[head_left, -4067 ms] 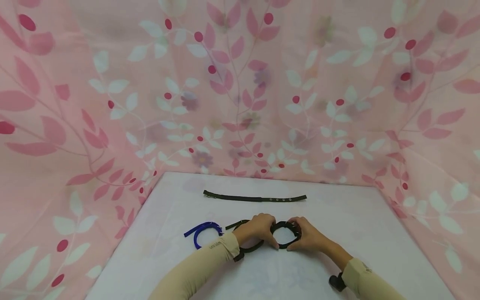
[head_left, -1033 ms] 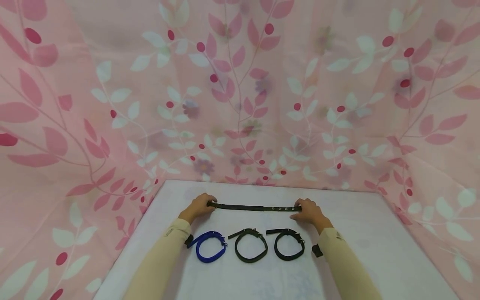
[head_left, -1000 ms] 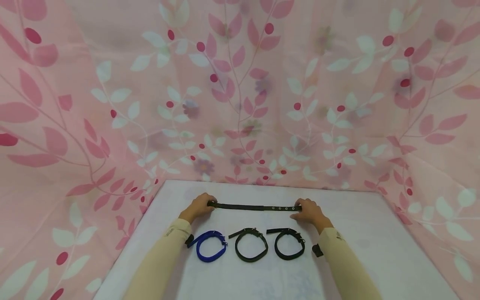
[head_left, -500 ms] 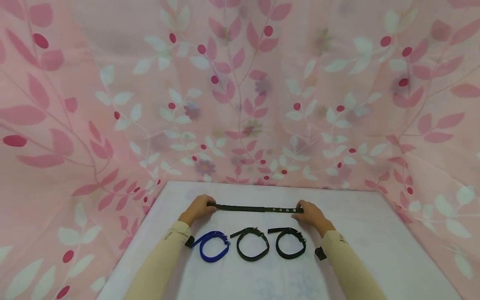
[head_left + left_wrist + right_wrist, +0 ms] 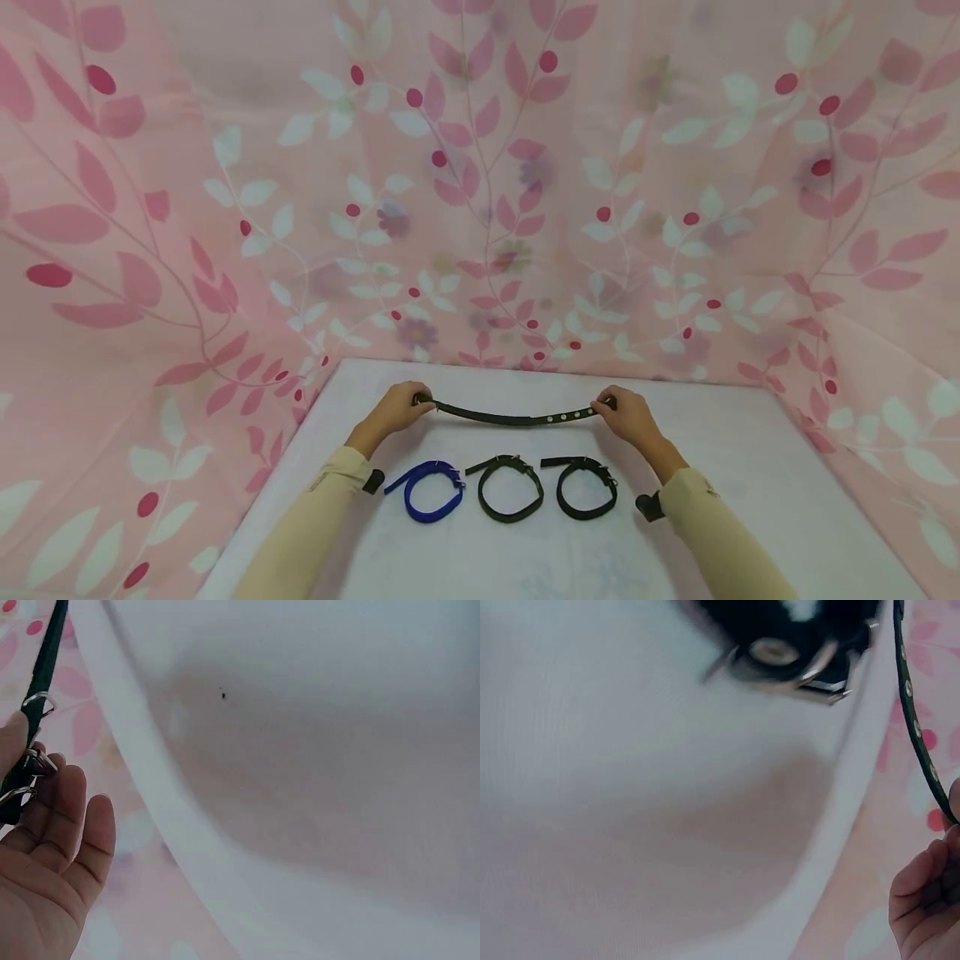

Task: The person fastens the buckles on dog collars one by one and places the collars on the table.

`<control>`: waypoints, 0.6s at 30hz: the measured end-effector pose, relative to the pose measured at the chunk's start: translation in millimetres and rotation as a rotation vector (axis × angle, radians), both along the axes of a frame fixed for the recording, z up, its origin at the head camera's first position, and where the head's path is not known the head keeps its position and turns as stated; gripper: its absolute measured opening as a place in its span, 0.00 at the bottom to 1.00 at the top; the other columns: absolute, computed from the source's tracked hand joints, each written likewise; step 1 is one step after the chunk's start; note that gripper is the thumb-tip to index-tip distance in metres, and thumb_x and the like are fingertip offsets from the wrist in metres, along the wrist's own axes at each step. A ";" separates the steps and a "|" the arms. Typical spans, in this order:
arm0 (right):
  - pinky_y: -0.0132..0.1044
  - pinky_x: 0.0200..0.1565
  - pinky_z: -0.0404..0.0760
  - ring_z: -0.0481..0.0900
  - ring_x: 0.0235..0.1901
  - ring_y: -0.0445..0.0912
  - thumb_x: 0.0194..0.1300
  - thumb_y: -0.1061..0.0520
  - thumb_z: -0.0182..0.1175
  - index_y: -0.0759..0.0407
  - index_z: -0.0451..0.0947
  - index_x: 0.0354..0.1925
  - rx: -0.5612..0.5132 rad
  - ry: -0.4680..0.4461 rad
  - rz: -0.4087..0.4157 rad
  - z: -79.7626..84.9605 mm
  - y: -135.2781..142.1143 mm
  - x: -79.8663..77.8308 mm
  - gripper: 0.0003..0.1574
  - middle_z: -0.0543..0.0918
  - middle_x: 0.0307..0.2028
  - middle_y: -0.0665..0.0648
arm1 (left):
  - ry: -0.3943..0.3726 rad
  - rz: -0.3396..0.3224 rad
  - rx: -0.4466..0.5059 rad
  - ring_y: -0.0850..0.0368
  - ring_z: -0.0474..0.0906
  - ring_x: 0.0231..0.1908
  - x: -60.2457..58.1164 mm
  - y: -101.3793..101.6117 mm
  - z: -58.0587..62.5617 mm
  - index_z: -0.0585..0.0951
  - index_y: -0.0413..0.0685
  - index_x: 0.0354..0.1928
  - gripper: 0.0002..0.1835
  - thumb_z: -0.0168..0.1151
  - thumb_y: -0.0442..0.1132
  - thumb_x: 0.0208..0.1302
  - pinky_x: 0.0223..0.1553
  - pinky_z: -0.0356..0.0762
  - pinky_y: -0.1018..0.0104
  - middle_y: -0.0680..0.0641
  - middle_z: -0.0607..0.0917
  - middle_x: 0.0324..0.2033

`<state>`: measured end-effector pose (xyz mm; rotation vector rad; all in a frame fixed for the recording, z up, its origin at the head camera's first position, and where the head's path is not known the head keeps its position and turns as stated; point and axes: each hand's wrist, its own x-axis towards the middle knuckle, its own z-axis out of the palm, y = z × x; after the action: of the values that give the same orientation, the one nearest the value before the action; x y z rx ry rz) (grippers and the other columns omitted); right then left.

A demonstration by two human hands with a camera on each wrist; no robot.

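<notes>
A dark green collar (image 5: pixel 495 417) with metal eyelets is stretched between my two hands at the back of the table, its middle sagging. My left hand (image 5: pixel 397 408) pinches its buckle end. In the left wrist view the thumb lies on the collar strap (image 5: pixel 46 664) beside the metal rings, and the other fingers of the left hand (image 5: pixel 64 855) are behind. My right hand (image 5: pixel 630 414) pinches the eyelet end, with the tip at the fingers. The right wrist view shows the eyelets along the strap (image 5: pixel 913 712), running down to the right hand (image 5: pixel 922 907).
Nearer me, three buckled collars lie in a row on the white table (image 5: pixel 480 567): a blue collar (image 5: pixel 427 517), a dark green collar (image 5: pixel 510 518) and a black collar (image 5: pixel 587 516). Pink floral cloth (image 5: pixel 480 208) encloses the table's back and sides.
Earlier my hands were at the black ring while the straight collar lay alone behind. Since then they have gripped its ends; in the last half second it has gone from straight to sagging.
</notes>
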<state>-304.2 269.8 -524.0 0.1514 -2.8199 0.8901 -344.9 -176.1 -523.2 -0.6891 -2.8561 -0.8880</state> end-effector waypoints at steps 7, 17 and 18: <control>0.35 0.30 0.79 0.81 0.30 0.48 0.64 0.50 0.67 0.64 0.81 0.46 -0.259 0.024 -0.155 9.4 5.9 23.4 0.20 0.86 0.33 0.60 | -0.016 -0.017 0.126 0.61 0.73 0.25 18.9 -0.9 12.5 0.83 0.46 0.36 0.06 0.69 0.41 0.62 0.29 0.73 0.67 0.53 0.82 0.25; 0.29 0.33 0.83 0.76 0.23 0.39 0.66 0.54 0.66 0.70 0.79 0.52 -0.807 -0.142 -0.199 40.8 -4.6 52.8 0.23 0.78 0.21 0.46 | -0.185 0.003 0.576 0.55 0.84 0.29 58.4 -6.0 28.3 0.84 0.43 0.40 0.12 0.73 0.42 0.58 0.35 0.83 0.66 0.49 0.87 0.29; 0.30 0.33 0.82 0.76 0.23 0.39 0.67 0.54 0.65 0.70 0.80 0.50 -0.822 -0.158 -0.184 41.6 -7.2 55.1 0.21 0.78 0.21 0.47 | -0.214 0.013 0.645 0.56 0.84 0.29 62.7 -7.1 29.6 0.84 0.41 0.41 0.13 0.73 0.41 0.58 0.37 0.84 0.66 0.48 0.87 0.29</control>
<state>-249.0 262.6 -482.3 -0.2947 -2.2893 1.9604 -282.1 -183.2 -493.6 -0.5119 -2.4686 -1.8432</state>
